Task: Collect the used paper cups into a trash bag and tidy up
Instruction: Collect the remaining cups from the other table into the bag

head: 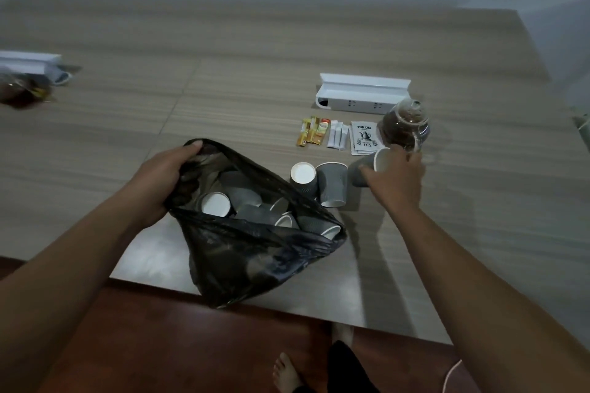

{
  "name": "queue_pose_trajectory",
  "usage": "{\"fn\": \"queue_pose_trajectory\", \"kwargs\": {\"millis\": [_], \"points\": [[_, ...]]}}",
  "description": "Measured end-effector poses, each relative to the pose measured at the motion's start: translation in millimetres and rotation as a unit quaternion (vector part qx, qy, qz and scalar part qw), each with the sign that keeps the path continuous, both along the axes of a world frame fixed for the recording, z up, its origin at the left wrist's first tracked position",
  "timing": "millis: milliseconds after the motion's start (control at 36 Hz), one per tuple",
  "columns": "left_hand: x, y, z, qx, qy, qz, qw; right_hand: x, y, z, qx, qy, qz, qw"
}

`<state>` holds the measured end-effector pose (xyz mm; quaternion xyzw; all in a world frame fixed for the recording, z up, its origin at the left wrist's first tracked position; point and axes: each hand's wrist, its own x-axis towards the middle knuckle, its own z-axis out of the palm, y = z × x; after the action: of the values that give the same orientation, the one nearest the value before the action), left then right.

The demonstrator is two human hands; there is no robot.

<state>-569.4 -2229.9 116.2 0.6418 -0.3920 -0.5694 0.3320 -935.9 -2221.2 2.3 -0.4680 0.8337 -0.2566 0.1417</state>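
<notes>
Table (pixel 255 80) carries everything, its near edge under the work. Black trash bag (pixel 255 252) sits at that edge, several cups already inside; left hand (pixel 156 182) pinches the rim up, presumably to keep the mouth wide for drops. Right hand (pixel 396 182) is wrapped around a tilted grey cup (pixel 372 166) near the teapot (pixel 404 124). Two cups (pixel 332 183) remain standing beside the bag.

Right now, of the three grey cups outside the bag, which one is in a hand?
The rightmost cup, tipped sideways in the right hand. The other two cups sit untouched on the table.
</notes>
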Motion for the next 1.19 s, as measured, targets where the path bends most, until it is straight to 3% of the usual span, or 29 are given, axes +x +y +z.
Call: {"fn": "queue_pose_trajectory", "kwargs": {"millis": [56, 139, 222, 278, 472, 556, 667, 722, 806, 917, 1028, 1194], "points": [[2.4, 2.3, 3.6, 0.006, -0.002, 0.016, 1.000, 6.9, 8.5, 14.1, -0.052, -0.031, -0.001, 0.998], [0.0, 7.4, 8.4, 0.016, 0.006, 0.028, 0.999, 29.3, 28.5, 39.6, -0.136, -0.196, -0.005, 0.971], [2.8, 10.7, 11.8, 0.017, -0.009, 0.037, 0.999, 67.0, 47.4, 61.4, -0.102, -0.334, 0.090, 0.933], [4.7, 11.4, 11.7, 0.018, -0.008, 0.035, 0.999, 94.5, 54.3, 66.9, -0.060, -0.357, 0.147, 0.920], [6.4, 16.6, 17.4, -0.003, -0.035, 0.007, 0.999, 189.3, 49.0, 50.3, -0.027, -0.259, 0.181, 0.948], [4.3, 14.0, 20.2, -0.020, -0.054, 0.004, 0.998, 218.2, 49.3, 41.1, -0.030, -0.178, 0.204, 0.962], [3.9, 8.8, 20.6, -0.046, -0.071, 0.017, 0.996, 227.4, 46.4, 39.2, -0.008, -0.127, 0.262, 0.957], [3.7, 6.9, 19.2, -0.052, -0.071, 0.014, 0.996, 207.4, 40.8, 39.0, -0.062, -0.148, 0.237, 0.958], [6.3, 3.5, 16.5, -0.053, -0.064, 0.002, 0.997, 152.8, 20.2, 28.6, -0.125, -0.166, 0.108, 0.972], [11.0, 0.8, 11.6, -0.048, -0.058, -0.017, 0.997, 84.6, -15.2, -0.3, 0.039, -0.116, -0.008, 0.992], [11.5, 0.3, 6.2, -0.036, -0.050, -0.002, 0.998, 66.5, -31.3, -31.8, 0.218, -0.182, -0.055, 0.957], [11.0, -1.6, 4.6, -0.012, -0.039, 0.014, 0.999, 68.0, -32.8, -65.8, 0.195, -0.251, -0.077, 0.945]]}}
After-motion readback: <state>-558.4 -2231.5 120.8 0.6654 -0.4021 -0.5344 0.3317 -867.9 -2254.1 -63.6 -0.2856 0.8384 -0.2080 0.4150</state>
